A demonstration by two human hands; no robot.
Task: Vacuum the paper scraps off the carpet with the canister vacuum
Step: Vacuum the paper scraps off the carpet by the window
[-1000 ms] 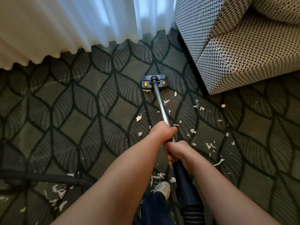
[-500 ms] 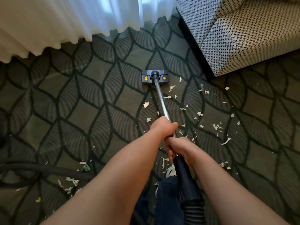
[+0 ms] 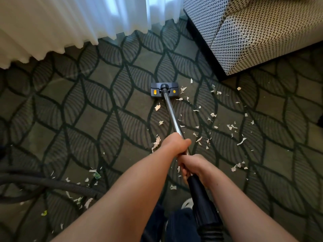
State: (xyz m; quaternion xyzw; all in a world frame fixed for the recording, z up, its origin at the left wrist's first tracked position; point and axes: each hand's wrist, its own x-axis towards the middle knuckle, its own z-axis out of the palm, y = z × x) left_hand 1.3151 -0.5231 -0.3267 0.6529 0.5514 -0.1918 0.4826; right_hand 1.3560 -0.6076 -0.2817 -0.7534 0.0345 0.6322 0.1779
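Observation:
The vacuum's dark floor head [image 3: 164,90] with two yellow buttons lies flat on the leaf-patterned carpet [image 3: 90,123]. A metal wand [image 3: 172,114] runs from it back to me. My left hand [image 3: 174,144] grips the wand higher up. Just behind it, my right hand [image 3: 191,165] holds the wand where the black handle tube [image 3: 201,199] begins. Several pale paper scraps [image 3: 213,114] lie scattered to the right of the wand, and more paper scraps [image 3: 87,199] lie at the lower left by the hose.
The black ribbed hose [image 3: 52,183] loops across the carpet at the left. White curtains [image 3: 70,23] hang along the far edge. A woven upholstered chair [image 3: 253,37] stands at the upper right. My leg and a white shoe [image 3: 187,204] show at the bottom.
The floor head sits a little nearer to me than half a second ago. Scraps that lay behind it are level with its right side. Both hands keep their hold.

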